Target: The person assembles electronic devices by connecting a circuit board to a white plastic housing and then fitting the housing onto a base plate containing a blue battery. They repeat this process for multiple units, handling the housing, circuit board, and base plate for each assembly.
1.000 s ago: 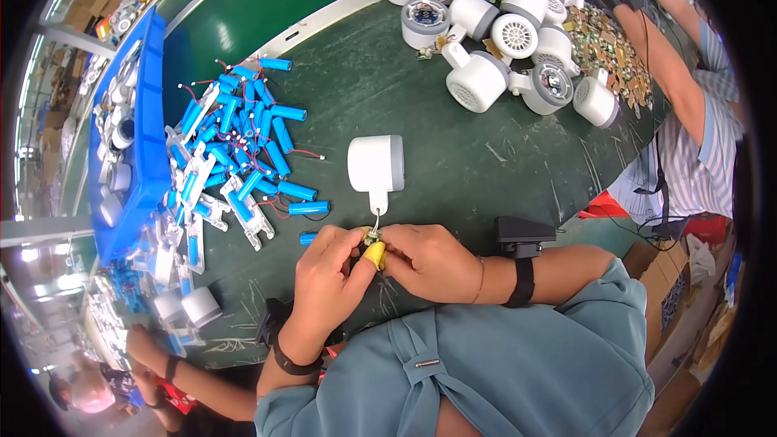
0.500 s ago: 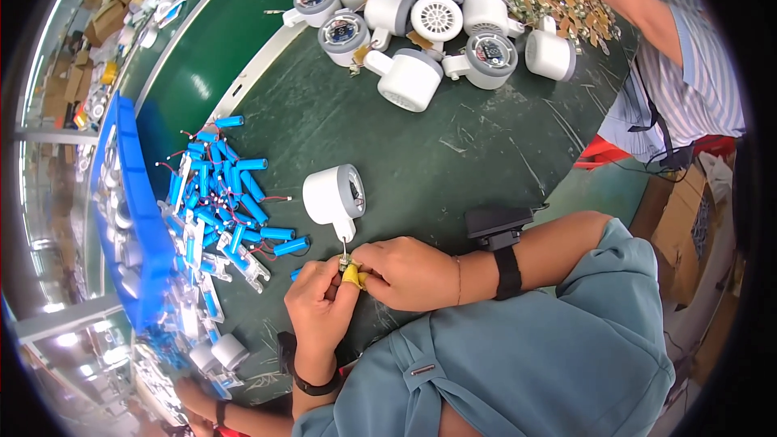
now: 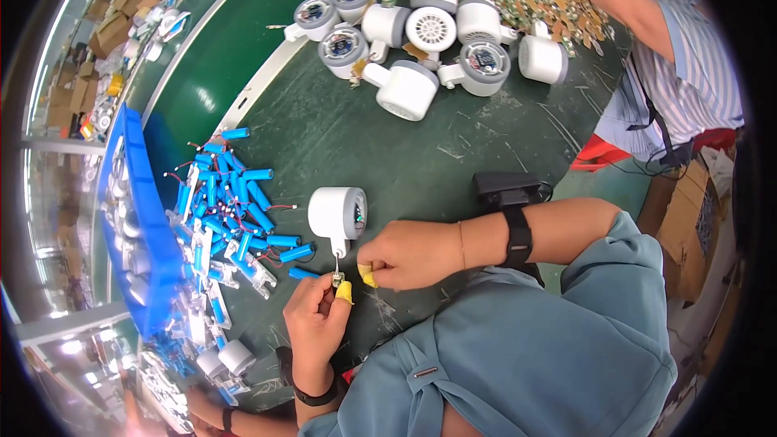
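A white round housing (image 3: 327, 209) with a grey rim lies on its side on the green table, its short handle pointing toward me. Green lights glow inside its rim. From the handle a thin wire runs down to a small circuit board (image 3: 338, 279). My left hand (image 3: 312, 320) pinches that board between finger and thumb; the thumb wears a yellow finger cover. To the right, apart from the board, is my right hand (image 3: 417, 255), its fingers curled closed, with a yellow cover at the fingertips. Whatever it may hold is hidden. A blue battery cell (image 3: 302, 273) lies beside my left hand.
Blue battery cells with wires (image 3: 231, 186) are heaped at left, next to a blue bin (image 3: 142, 226). Similar white housings (image 3: 407, 91) crowd the far side, beside a pile of small boards (image 3: 542, 0). A co-worker's arm (image 3: 619, 0) reaches in at upper right.
My right hand has pulled away from the board to the right. My left hand keeps hold of the board. Lights now show inside the near housing, which has turned slightly.
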`<act>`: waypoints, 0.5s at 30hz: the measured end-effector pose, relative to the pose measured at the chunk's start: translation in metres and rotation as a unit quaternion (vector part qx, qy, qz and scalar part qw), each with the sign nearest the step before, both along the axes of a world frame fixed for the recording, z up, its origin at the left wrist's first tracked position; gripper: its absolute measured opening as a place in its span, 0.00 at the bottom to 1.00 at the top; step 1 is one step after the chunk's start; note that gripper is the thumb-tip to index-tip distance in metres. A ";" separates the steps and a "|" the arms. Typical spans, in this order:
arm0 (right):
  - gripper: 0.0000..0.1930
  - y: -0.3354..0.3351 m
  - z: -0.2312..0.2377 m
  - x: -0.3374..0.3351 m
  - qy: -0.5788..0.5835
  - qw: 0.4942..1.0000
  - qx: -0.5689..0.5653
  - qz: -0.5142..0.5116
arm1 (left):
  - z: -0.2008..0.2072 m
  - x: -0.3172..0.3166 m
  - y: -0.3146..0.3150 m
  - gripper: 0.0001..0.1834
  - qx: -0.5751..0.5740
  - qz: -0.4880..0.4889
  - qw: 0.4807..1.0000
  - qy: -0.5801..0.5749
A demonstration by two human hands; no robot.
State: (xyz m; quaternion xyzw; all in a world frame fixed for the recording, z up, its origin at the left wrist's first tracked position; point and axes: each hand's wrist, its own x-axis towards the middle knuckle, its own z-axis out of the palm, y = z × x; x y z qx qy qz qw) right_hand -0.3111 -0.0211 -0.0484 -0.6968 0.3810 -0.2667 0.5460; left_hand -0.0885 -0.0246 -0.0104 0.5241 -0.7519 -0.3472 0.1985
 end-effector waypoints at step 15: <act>0.09 -0.028 0.021 -0.015 0.018 0.960 0.235 0.148 | 0.000 0.043 0.013 0.12 -0.025 -0.040 0.999 -0.003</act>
